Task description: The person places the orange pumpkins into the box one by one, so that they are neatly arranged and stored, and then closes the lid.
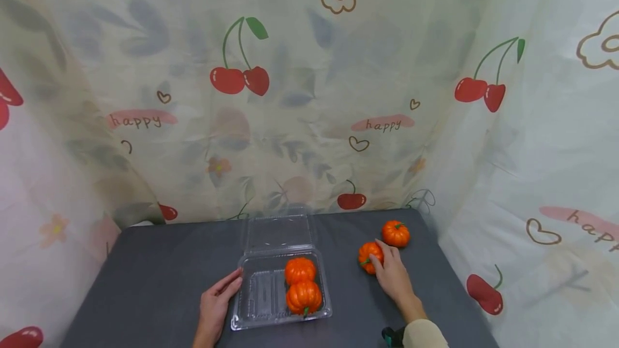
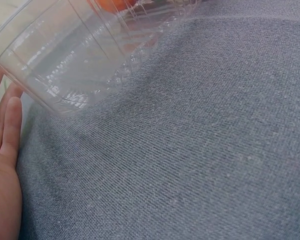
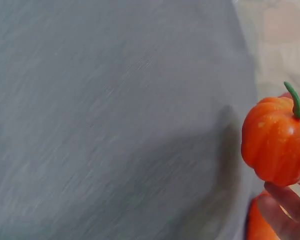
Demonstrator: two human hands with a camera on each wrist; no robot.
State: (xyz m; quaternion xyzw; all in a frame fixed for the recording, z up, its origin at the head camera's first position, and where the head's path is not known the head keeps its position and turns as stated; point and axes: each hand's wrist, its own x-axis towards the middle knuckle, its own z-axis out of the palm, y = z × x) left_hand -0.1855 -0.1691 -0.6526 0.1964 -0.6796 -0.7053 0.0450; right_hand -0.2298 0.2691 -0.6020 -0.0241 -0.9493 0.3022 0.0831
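Observation:
My right hand (image 1: 394, 278) grips a small orange pumpkin (image 1: 369, 258) with a green stem, thumb and fingers on its sides. In the right wrist view this pumpkin (image 3: 277, 142) appears raised off the table. Close beyond that hand lies another orange pumpkin (image 1: 396, 233), partly showing in the right wrist view too. My left hand (image 1: 216, 302) touches the left side of a clear plastic clamshell box (image 1: 261, 319), fingers fairly straight along its wall in the left wrist view. Two pumpkins, a rear one (image 1: 300, 271) and a front one (image 1: 303, 297), sit in the box's right half.
The box's transparent lid (image 1: 279, 233) is folded back toward the rear. Dark grey cloth covers the table (image 1: 164, 278). Printed curtains (image 1: 290, 144) with cherries and hearts enclose the back and sides. A dark object (image 1: 393, 336) lies by the right sleeve.

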